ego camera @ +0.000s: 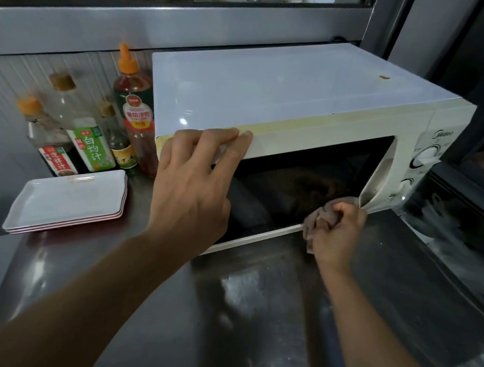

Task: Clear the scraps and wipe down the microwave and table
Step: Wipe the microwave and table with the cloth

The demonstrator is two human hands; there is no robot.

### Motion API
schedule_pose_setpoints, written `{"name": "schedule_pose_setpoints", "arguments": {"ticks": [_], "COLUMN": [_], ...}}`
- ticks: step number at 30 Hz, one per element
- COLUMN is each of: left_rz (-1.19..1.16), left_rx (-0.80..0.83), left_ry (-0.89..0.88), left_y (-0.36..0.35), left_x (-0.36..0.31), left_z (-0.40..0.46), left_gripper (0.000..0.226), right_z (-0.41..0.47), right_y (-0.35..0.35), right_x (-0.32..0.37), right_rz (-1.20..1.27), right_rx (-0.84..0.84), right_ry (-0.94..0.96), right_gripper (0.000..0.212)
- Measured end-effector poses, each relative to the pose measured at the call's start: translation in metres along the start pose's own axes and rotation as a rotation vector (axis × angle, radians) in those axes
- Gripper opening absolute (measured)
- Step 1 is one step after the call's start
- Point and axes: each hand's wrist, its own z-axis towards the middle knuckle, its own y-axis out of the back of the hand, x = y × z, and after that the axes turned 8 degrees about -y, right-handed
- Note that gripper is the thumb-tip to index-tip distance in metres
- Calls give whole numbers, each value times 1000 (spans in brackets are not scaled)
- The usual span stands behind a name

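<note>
Head view, single frame. White microwave (287, 99) sits on a steel table (237, 316), filling the centre and upper right of the frame, door shut, dark window facing the camera.

Left hand (193, 184): centre of frame, fingers extended and loosely spread, fingertips (239, 137) resting flat on the top front edge of the microwave, just above the window. Palm hangs in front of the window's left part. Holds nothing.

Right hand (338, 231): right of centre, lower than the left, closed in a fist around a bunched pinkish-grey cloth (315, 220). Cloth is pressed against the lower right corner of the door, at the bottom edge of the window and just beside the door handle (383, 173). Part of the cloth sticks out left of and below the fist; the rest is hidden inside the grip.

The two hands are apart, with the window's dark glass between them; the cloth is with the right hand only.

Control panel with two dials (428, 155) at right end of the microwave.

Left of the frame: stack of white rectangular plates (67, 202) on the table, touching nothing else. Behind them, against the back wall, a cluster of sauce bottles (97, 139); the tallest, with an orange nozzle, stands just beside the microwave's left side. Bottles are motion-blurred.

No scraps can be made out on the table surface.
</note>
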Motion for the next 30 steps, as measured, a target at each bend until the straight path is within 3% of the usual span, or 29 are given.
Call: {"name": "schedule_pose_setpoints", "arguments": {"ticks": [4, 7, 13, 18, 23, 30], "left_rz": [-22, -26, -40, -65, -86, -94], "left_rx": [38, 84, 177, 191, 216, 202], "left_ry": [5, 2, -17, -23, 2, -28], "left_y": [3, 7, 18, 25, 31, 22], "left_x": [-2, -1, 0, -5, -13, -22], "left_z": [0, 0, -2, -5, -17, -60], "left_gripper": [70, 72, 77, 72, 79, 53], "right_z": [-38, -76, -86, -65, -37, -31], "right_y": [-29, -43, -15, 19, 41, 8], "right_x": [8, 16, 24, 29, 24, -14], "right_rz": [-26, -15, -152, -285, -355, -650], "right_rx": [21, 237, 503, 461, 441, 696], "right_ry": [-34, -100, 84, 118, 48, 21], "right_gripper": [23, 17, 21, 19, 32, 21]}}
